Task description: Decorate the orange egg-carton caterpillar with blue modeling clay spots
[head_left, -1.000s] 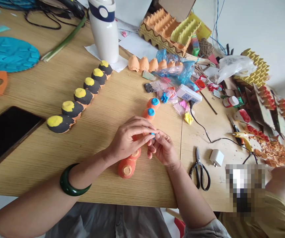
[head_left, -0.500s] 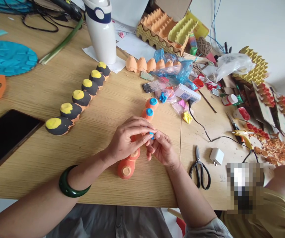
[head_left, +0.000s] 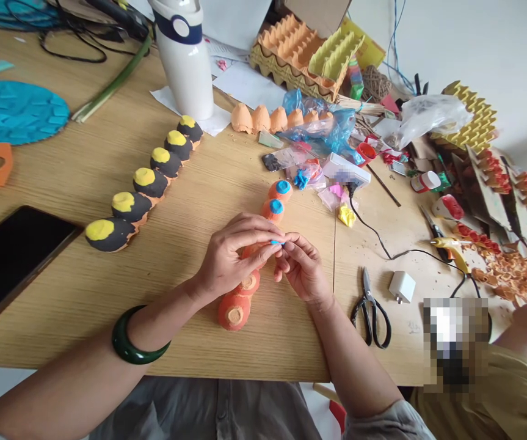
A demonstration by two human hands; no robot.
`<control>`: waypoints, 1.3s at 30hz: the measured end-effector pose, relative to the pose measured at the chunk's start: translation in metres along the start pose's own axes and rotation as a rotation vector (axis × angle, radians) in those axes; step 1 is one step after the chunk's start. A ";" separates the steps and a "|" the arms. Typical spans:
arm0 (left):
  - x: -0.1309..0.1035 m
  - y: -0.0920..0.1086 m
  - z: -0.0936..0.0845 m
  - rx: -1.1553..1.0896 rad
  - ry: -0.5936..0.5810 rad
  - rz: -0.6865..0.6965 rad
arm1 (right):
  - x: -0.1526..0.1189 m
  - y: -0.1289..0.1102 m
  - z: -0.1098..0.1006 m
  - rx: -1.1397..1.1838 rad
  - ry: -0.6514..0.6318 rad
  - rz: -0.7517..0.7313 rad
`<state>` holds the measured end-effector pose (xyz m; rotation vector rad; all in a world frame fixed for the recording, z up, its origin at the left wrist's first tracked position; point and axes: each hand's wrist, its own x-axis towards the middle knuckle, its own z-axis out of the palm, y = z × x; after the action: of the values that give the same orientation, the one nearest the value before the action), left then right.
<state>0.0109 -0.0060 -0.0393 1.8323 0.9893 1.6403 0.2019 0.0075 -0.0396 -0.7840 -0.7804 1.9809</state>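
Note:
Between the fingertips of both hands is a small piece of blue modelling clay (head_left: 276,242). My left hand (head_left: 238,247) pinches it from the left, thumb below and fingers above. My right hand (head_left: 303,264) grips it from the right with thumb and forefinger, the other fingers curled. Under my hands lies an orange-painted strip of egg-carton cups (head_left: 234,313). Its two far cups have blue clay tops (head_left: 276,206); the near ones show bare, pale tops. My left hand hides the middle of the strip.
To the left are a black-painted egg-carton strip with yellow tops (head_left: 144,177) and a phone (head_left: 20,263). Scissors (head_left: 370,311) and a white plug (head_left: 401,286) lie at right. A white bottle (head_left: 185,67) stands behind. Another person (head_left: 515,385) sits at lower right.
The blue clay has turned between my fingertips and now shows as a thinner edge. My right fingers have shifted slightly. The egg-carton strips stay in place.

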 end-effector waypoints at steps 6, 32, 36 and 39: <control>-0.001 0.001 -0.001 -0.085 0.078 -0.189 | 0.000 0.000 0.001 -0.012 0.012 0.009; 0.005 -0.009 0.003 -0.532 0.318 -0.723 | 0.005 -0.002 -0.007 -0.093 0.139 -0.059; 0.002 -0.008 0.003 -0.513 0.271 -0.717 | 0.005 -0.003 -0.009 -0.102 0.092 -0.060; 0.002 -0.004 0.002 -0.456 0.201 -0.684 | 0.004 -0.004 -0.006 -0.093 0.054 -0.051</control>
<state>0.0120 -0.0020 -0.0416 0.9037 1.0571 1.4592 0.2067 0.0143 -0.0409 -0.8596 -0.8572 1.8821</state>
